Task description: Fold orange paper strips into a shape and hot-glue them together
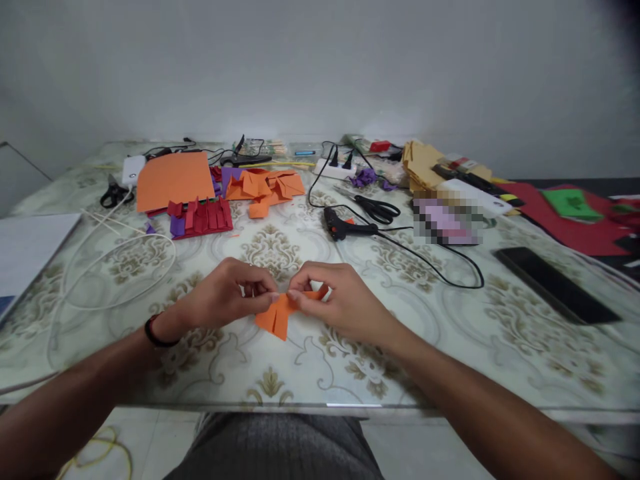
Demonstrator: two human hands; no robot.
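Observation:
Both hands meet over the near middle of the table around a folded piece of orange paper [274, 319]. My left hand [227, 293] pinches its upper left edge between thumb and fingers. On the other side, my right hand [334, 297] grips the paper with thumb and forefinger, and an orange tip pokes out past those fingers. The lower part of the paper flares downward with a crease or slit in it. Fingers cover its upper middle. Farther off lie folded orange paper pieces [267, 187] and folded red paper pieces [207, 217].
A black glue gun [347, 227] with a looping cord lies beyond my right hand, beside black scissors [377, 209]. A black phone-like slab [555, 283] rests at right. A white cable [173, 257] curls at left. Behind are an orange sheet [175, 180] and a power strip [335, 169].

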